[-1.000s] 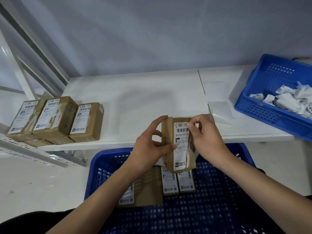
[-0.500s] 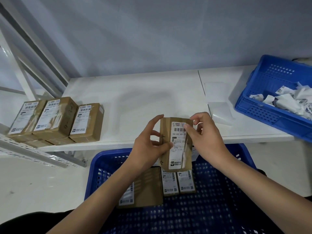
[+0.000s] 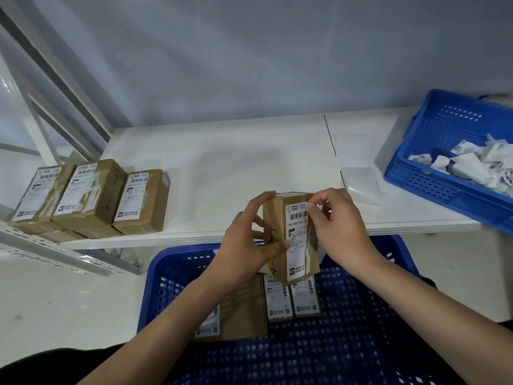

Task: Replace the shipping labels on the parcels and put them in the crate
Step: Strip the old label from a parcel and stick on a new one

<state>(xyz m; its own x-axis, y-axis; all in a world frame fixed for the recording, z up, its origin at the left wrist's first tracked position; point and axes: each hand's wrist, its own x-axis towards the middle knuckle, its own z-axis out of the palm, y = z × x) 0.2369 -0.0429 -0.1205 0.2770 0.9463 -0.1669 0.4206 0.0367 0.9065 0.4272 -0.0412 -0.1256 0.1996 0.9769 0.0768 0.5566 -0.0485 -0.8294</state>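
Observation:
A small brown parcel [image 3: 277, 226] stands upright over the front edge of the white shelf, held above the big blue crate [image 3: 177, 276]. My left hand [image 3: 248, 243] grips its left side, thumb pressed on the white shipping label [image 3: 297, 240]. My right hand [image 3: 340, 226] pinches the label's upper right corner. Several labelled parcels [image 3: 277, 300] lie inside the crate below. Three more labelled parcels [image 3: 88, 195] sit on the shelf at the left.
A second blue crate [image 3: 433, 151] at the right of the white shelf [image 3: 236, 168] holds crumpled old labels [image 3: 477, 162]. Clear backing sheets [image 3: 358, 168] lie beside it. Grey metal rack struts [image 3: 55, 87] slant at the left.
My right hand's fingers shifted from the label's right edge up to its top right corner. The parcel stays in my left hand, almost where it was.

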